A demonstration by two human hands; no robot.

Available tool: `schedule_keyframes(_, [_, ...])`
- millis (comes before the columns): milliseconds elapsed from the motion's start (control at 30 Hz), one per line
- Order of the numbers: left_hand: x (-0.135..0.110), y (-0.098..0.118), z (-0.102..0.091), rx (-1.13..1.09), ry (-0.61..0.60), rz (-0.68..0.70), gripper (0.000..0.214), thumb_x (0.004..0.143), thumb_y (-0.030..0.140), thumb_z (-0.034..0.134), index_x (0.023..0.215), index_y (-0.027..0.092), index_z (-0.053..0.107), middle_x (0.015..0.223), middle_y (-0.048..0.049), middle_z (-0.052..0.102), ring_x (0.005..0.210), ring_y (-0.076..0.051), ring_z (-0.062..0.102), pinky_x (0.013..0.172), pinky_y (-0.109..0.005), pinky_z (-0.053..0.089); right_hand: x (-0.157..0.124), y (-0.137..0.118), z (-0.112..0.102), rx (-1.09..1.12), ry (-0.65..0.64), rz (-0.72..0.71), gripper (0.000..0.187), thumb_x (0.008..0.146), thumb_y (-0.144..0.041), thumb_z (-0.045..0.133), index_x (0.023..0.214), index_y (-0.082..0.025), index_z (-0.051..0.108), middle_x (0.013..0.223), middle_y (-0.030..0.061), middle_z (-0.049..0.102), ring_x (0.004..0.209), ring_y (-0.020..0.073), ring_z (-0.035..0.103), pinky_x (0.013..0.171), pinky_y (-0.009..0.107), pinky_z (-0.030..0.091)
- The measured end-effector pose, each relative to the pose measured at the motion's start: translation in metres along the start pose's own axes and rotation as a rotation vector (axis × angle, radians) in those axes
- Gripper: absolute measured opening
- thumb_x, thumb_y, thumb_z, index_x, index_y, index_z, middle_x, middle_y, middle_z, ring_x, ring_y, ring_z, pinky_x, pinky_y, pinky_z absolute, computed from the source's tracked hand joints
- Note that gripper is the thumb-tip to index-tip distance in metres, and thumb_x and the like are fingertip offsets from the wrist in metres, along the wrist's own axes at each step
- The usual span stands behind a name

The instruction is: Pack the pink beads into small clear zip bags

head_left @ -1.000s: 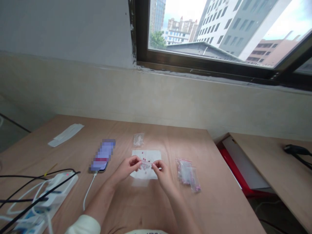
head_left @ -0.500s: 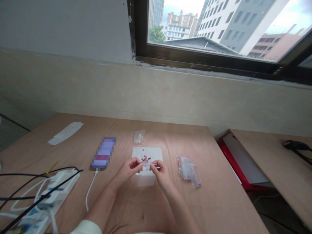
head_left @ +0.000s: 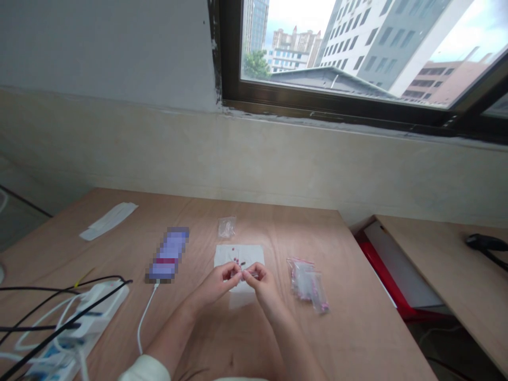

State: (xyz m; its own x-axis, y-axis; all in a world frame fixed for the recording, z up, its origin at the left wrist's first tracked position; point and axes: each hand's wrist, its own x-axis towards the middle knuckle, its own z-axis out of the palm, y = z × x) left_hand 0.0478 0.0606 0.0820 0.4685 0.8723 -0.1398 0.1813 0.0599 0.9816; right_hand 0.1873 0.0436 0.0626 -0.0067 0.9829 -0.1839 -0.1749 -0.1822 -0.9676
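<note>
My left hand (head_left: 221,281) and my right hand (head_left: 260,280) meet over a white sheet (head_left: 252,252), thumbs and fingertips pinched together. Between them is a small clear plastic bag (head_left: 241,300), its see-through body hanging below the fingers. Both hands grip it near its top edge; the fingers hide most of that edge. Just beyond my fingertips, several small dark red beads (head_left: 237,260) lie on the sheet, with a tiny dark piece (head_left: 243,263) among them.
Filled zip bags (head_left: 305,280) lie to the right, and another clear bag (head_left: 226,227) sits behind the sheet. At left are a phone (head_left: 169,254) on a white cable, a white strip (head_left: 109,221) and a power strip (head_left: 93,309) with tangled cords. A wall and window (head_left: 337,108) stand behind.
My hands have come closer together, so the fingertips now nearly touch, and the bag's top edge is no longer stretched out between them. The view has tilted up slightly.
</note>
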Motion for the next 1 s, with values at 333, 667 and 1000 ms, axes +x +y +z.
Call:
schedule_keyframes(333, [-0.003,-0.014,-0.009,-0.069,0.049,-0.079,0.030,0.070,0.043,0.054,0.064,0.015,0.048,0.053,0.0064,0.039,0.049,-0.006,0.036,0.047,-0.018,0.029,0.000,0.008,-0.006,-0.047,0.014,0.085,0.032,0.058,-0.046,0.064,0.054,-0.015,0.056,0.055,0.0021,0.059,0.050,0.0112,0.047,0.050,0.023,0.033])
schedule_keyframes(667, [-0.023,-0.016,-0.010,-0.101,0.097,-0.118,0.029,0.069,0.043,0.055,0.069,0.014,0.056,0.062,0.0007,0.057,0.053,-0.009,0.047,0.053,-0.021,0.037,-0.012,0.015,-0.010,-0.041,0.084,0.031,0.032,0.054,-0.044,0.067,0.049,-0.016,0.053,0.049,-0.0001,0.053,0.048,0.0101,0.043,0.050,0.023,0.032])
schedule_keyframes(1000, [-0.018,-0.010,-0.013,-0.134,0.083,-0.109,0.026,0.071,0.039,0.055,0.067,0.013,0.055,0.062,0.0005,0.057,0.054,-0.009,0.047,0.055,-0.022,0.037,-0.006,0.011,-0.013,-0.074,0.110,0.011,0.031,0.057,-0.043,0.065,0.050,-0.016,0.053,0.049,-0.0001,0.053,0.048,0.0101,0.043,0.050,0.023,0.032])
